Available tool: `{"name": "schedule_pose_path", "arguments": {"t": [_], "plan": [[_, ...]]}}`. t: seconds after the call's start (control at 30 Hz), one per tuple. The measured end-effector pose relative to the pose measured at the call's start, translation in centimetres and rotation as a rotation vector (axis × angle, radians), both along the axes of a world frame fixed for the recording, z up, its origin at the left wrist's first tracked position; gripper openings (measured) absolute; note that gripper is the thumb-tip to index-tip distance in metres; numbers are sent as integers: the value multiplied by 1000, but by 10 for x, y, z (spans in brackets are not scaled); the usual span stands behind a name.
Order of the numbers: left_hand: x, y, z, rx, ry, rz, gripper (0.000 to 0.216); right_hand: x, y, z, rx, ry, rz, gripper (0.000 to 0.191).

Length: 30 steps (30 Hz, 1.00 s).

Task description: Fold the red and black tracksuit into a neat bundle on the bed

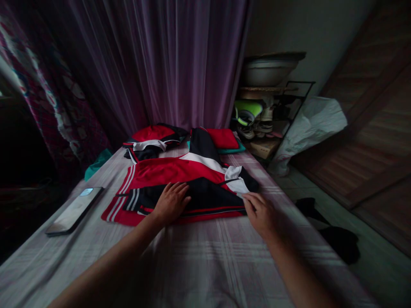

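Head view: left hand flat, right hand at the edge

The left rests slightly spread on the dark sleeve of a jacket; whether the right pinches cloth, I cannot tell. The jacket lies on the plaid cover, phone nearby. An uneven pull could ruck the sleeve.

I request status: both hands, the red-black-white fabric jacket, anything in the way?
Left hand flat on jacket; right hand at its right edge. Jacket laid out. Nothing blocking; rectangular black-edged phone lies apart.
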<state>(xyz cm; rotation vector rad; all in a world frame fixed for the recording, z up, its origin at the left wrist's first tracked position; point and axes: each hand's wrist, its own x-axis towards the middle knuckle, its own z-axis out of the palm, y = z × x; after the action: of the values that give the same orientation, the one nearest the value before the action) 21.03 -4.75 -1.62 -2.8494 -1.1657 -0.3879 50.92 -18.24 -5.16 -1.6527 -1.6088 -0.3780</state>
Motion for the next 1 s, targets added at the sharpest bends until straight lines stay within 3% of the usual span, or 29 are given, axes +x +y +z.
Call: {"name": "schedule_pose_path", "arguments": {"t": [0.13,0.23,0.4,0.5,0.6,0.67,0.8,1.0], "plan": [[-65,-11,-10,57,32,144,52,-36,8,7,-65,-156,142,32],[-104,-6,-12,72,30,244,55,-69,25,25,-135,-217,222,39],[-128,0,-17,4,59,322,57,-124,63,51,-276,-223,248,52],[-127,-1,-20,-18,40,322,59,-133,73,41,-506,-248,220,54],[-126,-3,-21,-36,9,320,59,-117,72,21,-751,-246,152,57],[-126,-3,-22,-41,-9,325,59,-100,69,12,-803,-241,90,58],[-134,-1,-25,-22,-78,282,60,-76,65,1,-710,-246,55,55],[-165,6,-32,-12,-159,243,59,-62,55,-15,-310,-184,117,38]]}}
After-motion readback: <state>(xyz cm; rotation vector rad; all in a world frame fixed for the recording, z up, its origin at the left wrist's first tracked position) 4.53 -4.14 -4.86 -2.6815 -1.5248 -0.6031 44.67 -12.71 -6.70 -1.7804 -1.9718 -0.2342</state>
